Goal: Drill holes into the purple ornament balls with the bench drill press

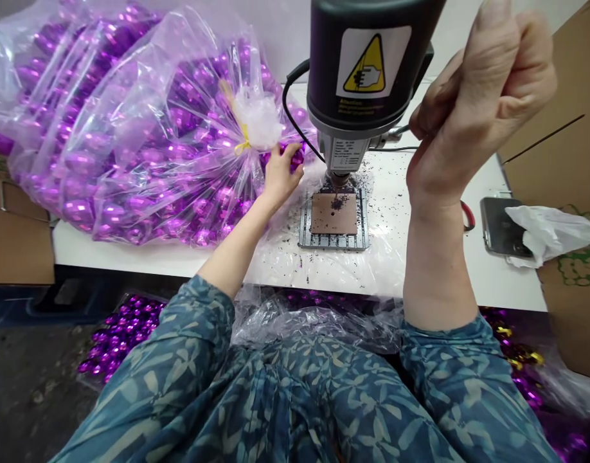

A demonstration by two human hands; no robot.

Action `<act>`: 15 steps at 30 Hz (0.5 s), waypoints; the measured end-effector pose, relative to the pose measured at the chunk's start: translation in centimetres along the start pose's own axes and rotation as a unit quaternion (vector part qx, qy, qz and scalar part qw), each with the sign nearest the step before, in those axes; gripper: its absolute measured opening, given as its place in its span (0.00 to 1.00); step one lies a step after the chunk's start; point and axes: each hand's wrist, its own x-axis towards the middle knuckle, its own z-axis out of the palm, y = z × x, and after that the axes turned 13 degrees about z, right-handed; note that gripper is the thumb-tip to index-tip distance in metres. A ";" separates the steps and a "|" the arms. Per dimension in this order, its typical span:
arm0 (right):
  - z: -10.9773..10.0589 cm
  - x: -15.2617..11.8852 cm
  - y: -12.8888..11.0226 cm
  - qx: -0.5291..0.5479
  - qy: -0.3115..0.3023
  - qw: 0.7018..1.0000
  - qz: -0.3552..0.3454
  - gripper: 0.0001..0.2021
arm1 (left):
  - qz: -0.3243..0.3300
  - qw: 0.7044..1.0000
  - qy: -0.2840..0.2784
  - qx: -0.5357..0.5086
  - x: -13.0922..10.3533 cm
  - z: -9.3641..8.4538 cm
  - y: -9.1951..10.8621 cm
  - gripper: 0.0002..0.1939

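Observation:
My left hand (pixel 281 175) is beside the tied neck of a clear plastic bag, its fingers curled around a shiny purple faceted ball (pixel 297 157). The bag (pixel 145 128) is full of similar purple balls and has a yellow tie (pixel 243 140) at its neck. My right hand (pixel 482 96) is raised, closed on the lever (pixel 397 132) of a black bench drill press (pixel 372 112); its fingers hide the lever's end. Below the bit, a brown square plate (pixel 333 222) with a small dark hole lies on a grey slotted base (pixel 334 242).
Dark shavings (pixel 376 186) are scattered over the white table (pixel 386 257). At the right are a phone (pixel 503 225), a crumpled white tissue (pixel 558 231) and a cardboard box (pixel 555 122). More purple balls (pixel 126 328) lie below the table edge. A black cable (pixel 288 106) loops beside the drill.

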 end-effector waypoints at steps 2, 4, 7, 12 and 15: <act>0.0 0.1 0.1 -0.010 0.002 1.000 -0.003 0.28 | -0.011 1.000 0.003 -0.027 -2.4 -1.7 3.7 0.23; -0.1 0.1 0.4 -0.021 0.005 1.000 -0.008 0.29 | -0.059 0.994 -0.012 -0.092 -5.1 -2.6 7.0 0.25; -0.3 0.1 0.7 -0.023 0.008 0.999 -0.022 0.28 | -0.143 0.964 -0.041 -0.221 -8.5 -2.3 9.9 0.26; -0.4 -0.1 0.9 0.003 -0.010 1.000 -0.028 0.25 | -0.250 0.904 -0.022 -0.348 -10.7 -0.2 9.6 0.28; -0.3 -0.1 0.9 0.024 -0.015 0.999 -0.032 0.25 | -0.281 0.885 0.013 -0.371 -10.6 0.6 8.8 0.27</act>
